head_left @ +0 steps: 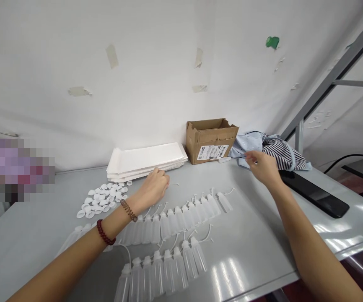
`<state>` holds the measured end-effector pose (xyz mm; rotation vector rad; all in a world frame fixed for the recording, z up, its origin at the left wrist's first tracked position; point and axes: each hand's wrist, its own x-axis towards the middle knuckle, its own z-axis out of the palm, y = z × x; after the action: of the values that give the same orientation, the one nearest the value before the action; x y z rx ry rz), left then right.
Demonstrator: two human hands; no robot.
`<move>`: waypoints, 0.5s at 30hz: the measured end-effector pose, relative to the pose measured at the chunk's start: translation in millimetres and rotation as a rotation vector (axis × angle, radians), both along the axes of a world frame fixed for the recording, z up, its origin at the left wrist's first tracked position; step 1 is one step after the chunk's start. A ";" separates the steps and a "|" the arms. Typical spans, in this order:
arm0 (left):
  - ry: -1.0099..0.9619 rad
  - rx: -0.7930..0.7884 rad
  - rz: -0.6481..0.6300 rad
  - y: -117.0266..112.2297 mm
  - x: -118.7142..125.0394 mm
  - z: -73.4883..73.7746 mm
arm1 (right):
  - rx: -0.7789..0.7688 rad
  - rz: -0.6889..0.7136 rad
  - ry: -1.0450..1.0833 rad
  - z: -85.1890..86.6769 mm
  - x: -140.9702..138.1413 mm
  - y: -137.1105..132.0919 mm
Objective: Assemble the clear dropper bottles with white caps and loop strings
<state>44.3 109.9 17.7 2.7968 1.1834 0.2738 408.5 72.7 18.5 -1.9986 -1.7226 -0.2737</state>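
Observation:
My left hand (154, 186) is over the table between the stack of envelopes and the bottles. Its fingers are curled together with their tips turned away, so what they hold, if anything, is hidden. A small thin white piece (175, 184) shows just beyond those fingertips. On the right, my right hand (262, 167) is raised in front of the cloth, thumb and fingers pinched; nothing nameable shows between them. Soft clear plastic bottles (170, 270) lie in rows below, many with thin tubes at their necks. One bottle (224, 202) lies at the right end of the upper row.
Loose white caps (102, 199) are heaped at left. White padded envelopes (146, 159) lie by the wall, beside an open cardboard box (211, 140). A small clear piece (224, 160) lies before the box. Striped cloth (283, 153) and a black flat object (315, 193) are at right.

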 end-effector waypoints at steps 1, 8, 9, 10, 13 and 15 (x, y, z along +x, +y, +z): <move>-0.011 0.004 -0.001 -0.8 -0.6 0.9 | -0.021 0.035 -0.028 -3.7 -5.0 2.9; -0.200 -0.016 0.031 -9.5 -3.8 19.8 | -0.173 0.203 -0.232 -28.2 -34.7 18.4; -0.237 -0.027 0.044 -11.0 -4.5 23.9 | -0.189 0.205 -0.250 -29.7 -35.5 18.9; -0.275 -0.038 0.062 -12.7 -5.3 28.3 | -0.202 0.204 -0.264 -30.5 -35.8 19.2; -0.398 -0.081 0.147 -19.6 -8.8 43.0 | -0.229 0.190 -0.292 -30.5 -35.5 19.6; -0.463 -0.115 0.207 -26.4 -11.7 53.3 | -0.240 0.166 -0.298 -29.8 -35.5 20.0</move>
<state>32.5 83.5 71.0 2.3288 1.3106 0.7904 373.0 92.7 -11.3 -2.0446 -2.1868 -0.3355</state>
